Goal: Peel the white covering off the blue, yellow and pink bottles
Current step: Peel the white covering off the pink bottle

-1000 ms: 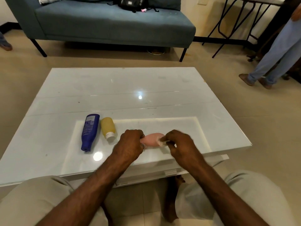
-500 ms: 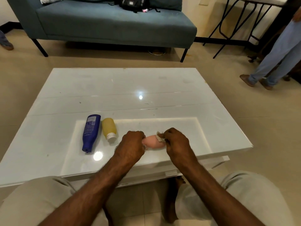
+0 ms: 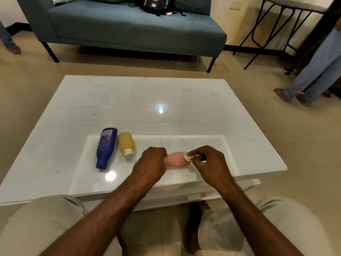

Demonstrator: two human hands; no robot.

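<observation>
A pink bottle [image 3: 176,159] lies sideways just above the white table [image 3: 140,100], held between both hands. My left hand [image 3: 152,164] grips its left end. My right hand [image 3: 209,160] pinches a crumpled strip of white covering [image 3: 188,156] at the bottle's right end. A blue bottle [image 3: 106,147] with a printed label lies on the table to the left, cap toward me. A small yellow bottle [image 3: 126,145] with a white cap lies right beside it.
A teal sofa [image 3: 129,28] with a black bag [image 3: 156,4] stands beyond the table. A person's legs [image 3: 313,71] stand at the right by a black metal frame. My knees sit at the table's near edge.
My right hand moved up along the pink bottle's right end, then drew back to the right with the white covering pinched in its fingers. The left hand stayed put.
</observation>
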